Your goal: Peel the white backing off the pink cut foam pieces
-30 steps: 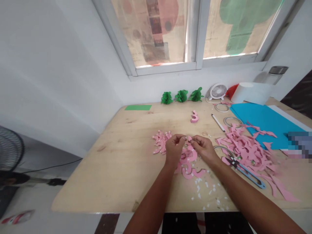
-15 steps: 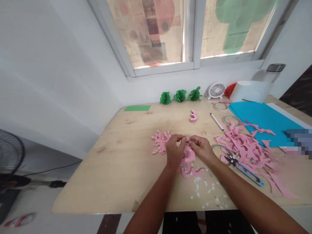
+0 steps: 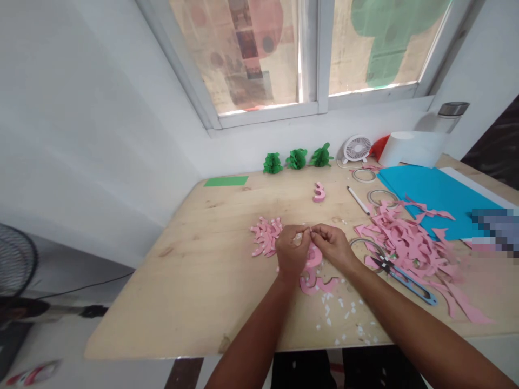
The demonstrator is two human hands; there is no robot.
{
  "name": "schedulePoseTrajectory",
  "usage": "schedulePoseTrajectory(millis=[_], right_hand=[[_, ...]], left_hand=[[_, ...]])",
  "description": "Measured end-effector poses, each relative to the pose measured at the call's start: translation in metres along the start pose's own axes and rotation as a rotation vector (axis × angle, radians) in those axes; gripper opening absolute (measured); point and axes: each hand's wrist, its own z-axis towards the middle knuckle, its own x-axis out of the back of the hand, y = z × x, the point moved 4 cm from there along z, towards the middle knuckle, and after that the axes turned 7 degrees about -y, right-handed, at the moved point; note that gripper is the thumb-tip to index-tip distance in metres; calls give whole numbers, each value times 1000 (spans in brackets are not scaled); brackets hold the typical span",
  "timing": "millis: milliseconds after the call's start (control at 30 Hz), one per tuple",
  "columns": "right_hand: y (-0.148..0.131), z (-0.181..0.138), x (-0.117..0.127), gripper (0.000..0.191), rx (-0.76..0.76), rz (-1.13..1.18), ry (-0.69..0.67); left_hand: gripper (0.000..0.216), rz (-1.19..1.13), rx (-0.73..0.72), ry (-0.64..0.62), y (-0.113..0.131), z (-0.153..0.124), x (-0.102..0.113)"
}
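My left hand [image 3: 291, 249] and my right hand [image 3: 333, 244] meet above the table, thumbs and fingertips pinched together. Between them is a small pink paper piece, mostly hidden by the fingers. Directly below lie curved pink paper cutouts [image 3: 310, 282] with small white bits on them. A pile of similar pink cutouts with white tips [image 3: 265, 237] rests just left of my left hand. Farther back stands a stacked pink curved piece [image 3: 319, 192]. White scraps [image 3: 327, 313] are scattered near my right forearm.
Pink paper offcuts [image 3: 409, 237], blue-handled scissors [image 3: 413, 283] and tape rings [image 3: 383, 198] lie to the right, beside blue sheets [image 3: 425, 186]. A white pen [image 3: 358, 200] lies behind my right hand. Green paper ornaments [image 3: 297, 159] and a small fan [image 3: 357, 148] line the wall.
My fingertips have drawn closer together, and less of the pink piece shows between them. The view has shifted slightly; the things on the table stay where they were.
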Motion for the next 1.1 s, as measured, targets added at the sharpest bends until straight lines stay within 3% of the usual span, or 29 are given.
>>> schedulePoseTrajectory(millis=[233,300,533,833,1100], right_hand=[[-3,1,0,26,-41,76,1],[-2,1,1,26,-75,131,13],[3,1,3,25,-128,171,62],[-2,2,6,24,-101,168,107],[1,3,15,24,-37,91,204]], left_hand=[[25,-504,491,-66,-12,-5,-10],[29,-593,557,-71,-12,-5,-11],[18,-503,412,0,-10,5,1],[18,-287,229,-55,-14,17,-1],[20,-289,274,-87,-11,11,1]])
